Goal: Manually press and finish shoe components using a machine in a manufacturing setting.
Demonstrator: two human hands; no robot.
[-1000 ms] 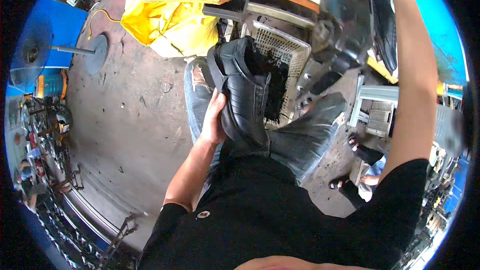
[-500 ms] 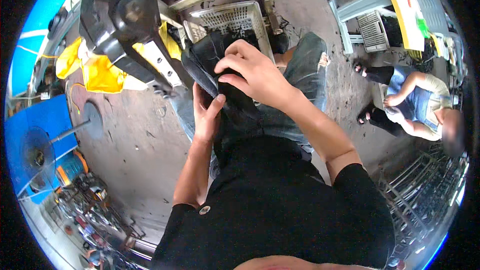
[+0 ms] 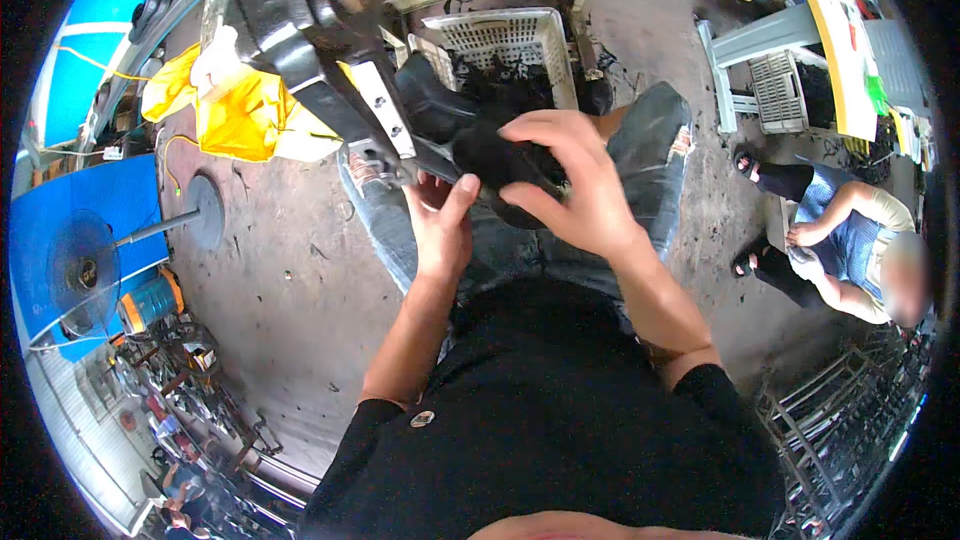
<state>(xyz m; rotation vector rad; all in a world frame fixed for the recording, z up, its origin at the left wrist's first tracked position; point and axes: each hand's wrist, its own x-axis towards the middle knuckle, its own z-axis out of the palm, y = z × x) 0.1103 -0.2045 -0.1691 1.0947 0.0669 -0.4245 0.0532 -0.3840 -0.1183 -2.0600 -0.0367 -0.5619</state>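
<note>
In front of my lap is a black piece shaped like a boot or shoe (image 3: 432, 100), its near end hidden in part by my hands. My left hand (image 3: 440, 225) pinches its near left edge, thumb on top, close to the lower tip of a black machine head (image 3: 310, 60). Curved fingers of my right hand (image 3: 580, 185) lie on the right side of the piece, thumb and forefinger on its dark surface. A pale metal plate (image 3: 385, 108) on the machine arm stands just left of the piece.
A pale plastic crate (image 3: 500, 30) with black scraps stands beyond my hands. Yellow cloth (image 3: 240, 115) hangs at left, near a standing fan (image 3: 85, 275). At right, another person (image 3: 850, 220) sits handling something, near a second crate (image 3: 778, 90) and a table (image 3: 830, 40).
The view has shifted, so the surroundings sit farther right. The black piece has been turned and its near end now lies by the machine's tip. My right hand has spread its grip over it.
</note>
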